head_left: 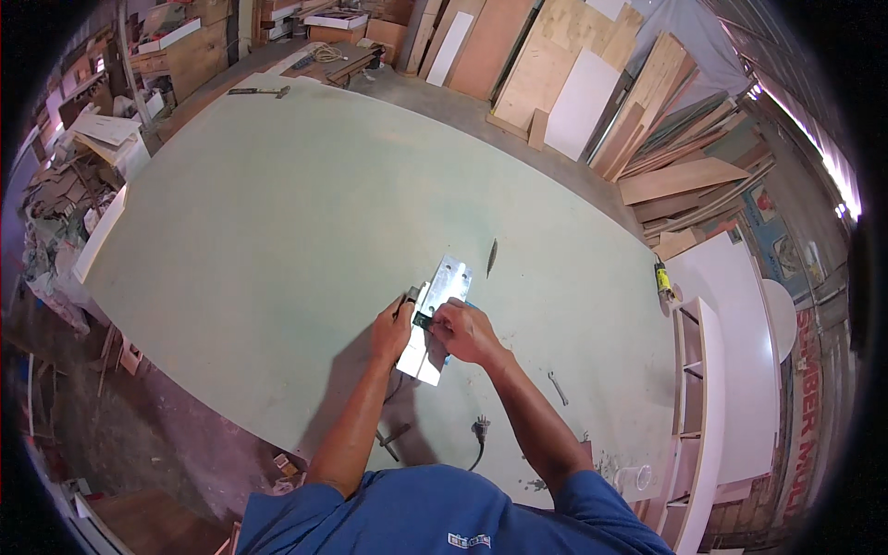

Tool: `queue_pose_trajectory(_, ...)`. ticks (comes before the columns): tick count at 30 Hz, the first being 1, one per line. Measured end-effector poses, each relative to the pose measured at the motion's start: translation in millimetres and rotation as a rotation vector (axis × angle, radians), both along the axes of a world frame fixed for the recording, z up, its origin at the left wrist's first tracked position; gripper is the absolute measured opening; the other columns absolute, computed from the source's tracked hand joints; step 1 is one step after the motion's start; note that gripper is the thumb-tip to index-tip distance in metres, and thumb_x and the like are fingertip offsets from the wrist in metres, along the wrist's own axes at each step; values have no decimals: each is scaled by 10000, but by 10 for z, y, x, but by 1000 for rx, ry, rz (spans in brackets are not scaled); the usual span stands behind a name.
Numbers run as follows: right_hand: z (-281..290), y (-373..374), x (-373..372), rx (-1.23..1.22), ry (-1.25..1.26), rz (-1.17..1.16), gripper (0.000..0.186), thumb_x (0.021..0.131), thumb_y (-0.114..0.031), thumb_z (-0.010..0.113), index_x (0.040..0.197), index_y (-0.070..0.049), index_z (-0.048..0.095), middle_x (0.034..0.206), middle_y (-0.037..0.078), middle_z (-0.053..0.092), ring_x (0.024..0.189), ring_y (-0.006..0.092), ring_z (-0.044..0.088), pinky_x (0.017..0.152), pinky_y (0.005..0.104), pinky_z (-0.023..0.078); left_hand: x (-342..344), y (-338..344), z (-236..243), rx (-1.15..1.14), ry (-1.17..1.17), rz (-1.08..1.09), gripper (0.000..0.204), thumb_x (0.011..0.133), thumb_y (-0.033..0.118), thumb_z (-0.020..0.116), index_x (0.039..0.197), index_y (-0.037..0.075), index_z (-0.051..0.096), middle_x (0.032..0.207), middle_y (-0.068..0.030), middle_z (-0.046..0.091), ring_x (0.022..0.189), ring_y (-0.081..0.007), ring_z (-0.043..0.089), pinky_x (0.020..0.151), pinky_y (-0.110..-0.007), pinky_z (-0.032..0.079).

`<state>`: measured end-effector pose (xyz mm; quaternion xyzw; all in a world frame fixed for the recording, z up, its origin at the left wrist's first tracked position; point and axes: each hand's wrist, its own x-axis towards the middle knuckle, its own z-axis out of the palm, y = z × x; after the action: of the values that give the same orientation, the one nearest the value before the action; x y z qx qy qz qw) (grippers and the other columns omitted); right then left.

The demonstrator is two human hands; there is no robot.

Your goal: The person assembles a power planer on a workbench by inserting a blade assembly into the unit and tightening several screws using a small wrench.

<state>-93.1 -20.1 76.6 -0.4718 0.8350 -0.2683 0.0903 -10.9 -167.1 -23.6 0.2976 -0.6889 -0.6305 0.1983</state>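
Note:
A long tool with a shiny metal plate (pixel 450 276) facing up lies on the pale green table (pixel 277 213) in front of me. Small holes dot the plate, and bits of blue show at its edges; it looks like an upturned electric planer. My left hand (pixel 393 330) is closed round its left side, with a dark piece by the thumb. Fingers of my right hand (pixel 465 329) pinch a small dark green piece (pixel 423 320) over the plate's middle; what it is I cannot make out. A dark cord runs from the near end.
Nearby lie a power plug (pixel 480 428), a wrench (pixel 558 388), a T-shaped tool (pixel 394 438) and a thin dark blade-like piece (pixel 492 258). A hammer (pixel 259 91) rests at the far left edge. At the right are a yellow-black bottle (pixel 663 280), a clear cup (pixel 635 477) and a white shelf (pixel 701 407).

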Motion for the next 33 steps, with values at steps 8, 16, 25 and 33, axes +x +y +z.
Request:
queue_pose_trajectory(8, 7, 52, -52, -18, 23, 64, 97, 816, -97, 705, 875, -26, 674, 947, 141, 670, 850, 374, 683, 724, 463, 533, -56, -20, -121, -45, -41, -2, 558, 960, 433, 529, 1367, 75, 659, 1179, -247, 719, 1105, -409, 688, 935, -432, 529)
queue_pose_trajectory(16, -55, 33, 153, 10, 174, -18, 121, 825, -80, 679, 908, -19, 615, 884, 170, 629, 806, 405, 659, 692, 510, 513, -9, -31, -131, -7, 8, -13, 561, 958, 440, 526, 1357, 68, 662, 1156, -256, 722, 1091, -417, 689, 934, -446, 525)
queue_pose_trajectory(25, -272, 1, 235, 23, 188, -233, 133, 879, -186, 687, 917, -61, 664, 910, 186, 667, 863, 406, 660, 736, 511, 522, -69, -130, -274, -199, -84, -20, 503, 1009, 461, 504, 1174, 28, 701, 1091, -293, 698, 1099, -494, 650, 911, -506, 513)
queue_pose_trajectory(33, -216, 1282, 249, -60, -176, -587, 293, 945, -305, 709, 981, -15, 680, 875, 145, 695, 796, 245, 657, 722, 384, 515, -64, 32, -94, 60, 46, -101, 413, 996, 351, 543, 1136, -3, 701, 976, -147, 730, 905, -221, 660, 849, -353, 504)
